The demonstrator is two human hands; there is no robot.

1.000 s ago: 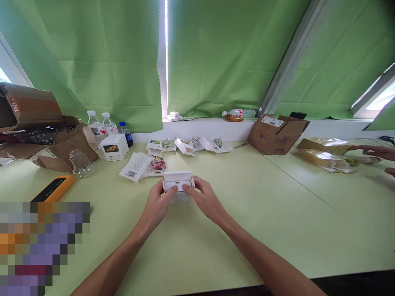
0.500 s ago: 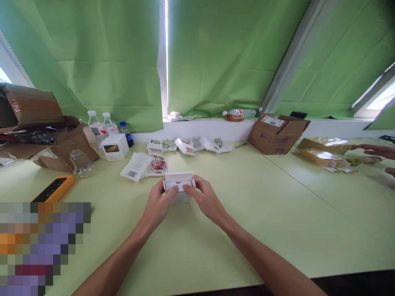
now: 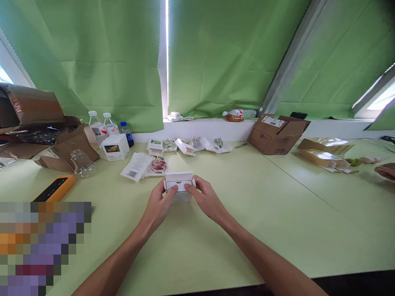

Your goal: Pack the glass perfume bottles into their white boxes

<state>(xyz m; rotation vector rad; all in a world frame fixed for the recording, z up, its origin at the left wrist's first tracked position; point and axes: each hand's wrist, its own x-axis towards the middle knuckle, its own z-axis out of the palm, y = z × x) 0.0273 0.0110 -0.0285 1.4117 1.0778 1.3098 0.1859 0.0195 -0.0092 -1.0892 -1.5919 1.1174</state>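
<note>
Both my hands grip a small white cardboard carton (image 3: 179,186) at the middle of the table, its top flaps folded open. My left hand (image 3: 157,204) holds its left side, and my right hand (image 3: 205,201) holds its right side. Fingers cover part of the opening, and a small yellowish spot shows inside. Just beyond my left hand, a round glass perfume bottle with red contents (image 3: 158,165) stands on a white card. Beside it lies a printed leaflet with a barcode (image 3: 135,167).
Several small glass bottles on opened white cartons (image 3: 188,144) stand further back. Left are water bottles (image 3: 97,129), a clear jar (image 3: 82,163), crumpled brown packaging (image 3: 66,150) and an orange-edged device (image 3: 54,188). Right are a cardboard box (image 3: 276,135), gold trays (image 3: 321,152) and a co-worker's hand (image 3: 385,171).
The co-worker's hand at the far right has drawn back towards the edge of the view. My hands and the carton stay almost in place, with my right hand shifted slightly.
</note>
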